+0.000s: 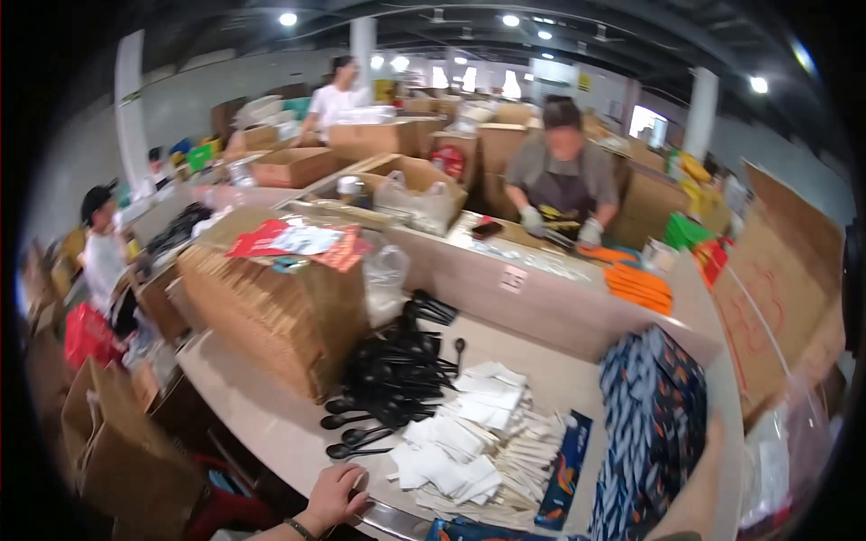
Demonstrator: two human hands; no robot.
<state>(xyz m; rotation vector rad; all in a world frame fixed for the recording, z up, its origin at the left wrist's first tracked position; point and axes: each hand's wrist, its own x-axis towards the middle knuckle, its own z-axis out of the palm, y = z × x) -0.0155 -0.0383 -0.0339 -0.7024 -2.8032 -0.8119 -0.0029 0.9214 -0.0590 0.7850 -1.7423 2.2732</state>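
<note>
My left hand point(336, 498), a band on its wrist, rests at the table's front edge with fingers stretched out, holding nothing. Just beyond it lies a heap of black plastic spoons point(388, 374). To the right are folded white napkins point(456, 451) over thin, pale wooden sticks point(532, 451). A dark blue printed packet point(566, 469) lies beside the sticks, and more blue packets point(487, 530) are at the front edge. My right arm point(695, 491) is blurred beside a tall stack of dark blue packets point(649, 406); its fingers cannot be made out.
A large brown carton point(280, 302) stands at the table's left, with red packets point(298, 242) on top. A low partition point(541, 284) bounds the far side. Beyond it a gloved co-worker point(561, 180) works near an orange bundle point(636, 281). A cardboard sheet point(785, 298) stands at right.
</note>
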